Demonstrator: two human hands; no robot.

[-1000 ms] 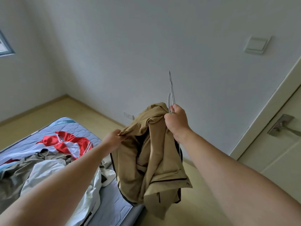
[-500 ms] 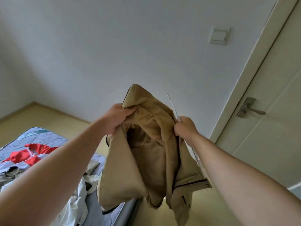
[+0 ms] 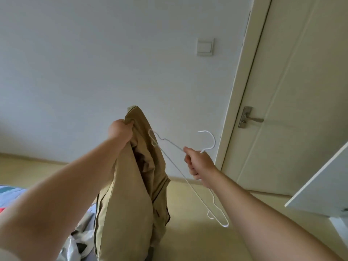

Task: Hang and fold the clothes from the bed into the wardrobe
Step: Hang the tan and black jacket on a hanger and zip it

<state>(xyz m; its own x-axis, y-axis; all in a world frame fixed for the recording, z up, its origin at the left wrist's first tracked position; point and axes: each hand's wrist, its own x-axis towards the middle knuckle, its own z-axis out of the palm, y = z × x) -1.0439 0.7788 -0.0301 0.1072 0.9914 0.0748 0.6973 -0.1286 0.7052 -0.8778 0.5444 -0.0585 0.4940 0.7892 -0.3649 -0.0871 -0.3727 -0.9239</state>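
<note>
- Left hand (image 3: pixel 120 129), centre frame, was clenched on the top edge of the tan jacket (image 3: pixel 131 185); the garment hung straight down from that fist, long axis vertical, over the bed (image 3: pixel 11 193) edge at lower left.
- Right hand (image 3: pixel 197 164), right of centre, was closed around the white wire hanger (image 3: pixel 188 183) just below its hook.
- Hanger ran diagonally: one shoulder tip up-left, touching or just beside the jacket's open collar; the other tip down-right, in free air.
- Judgement: next move is feeding the up-left tip into the collar opening; the right hand drives, the left holds the opening steady.
- Door (image 3: pixel 301 110) at right; white panel (image 3: pixel 320 185) at right edge, possibly the wardrobe.
</note>
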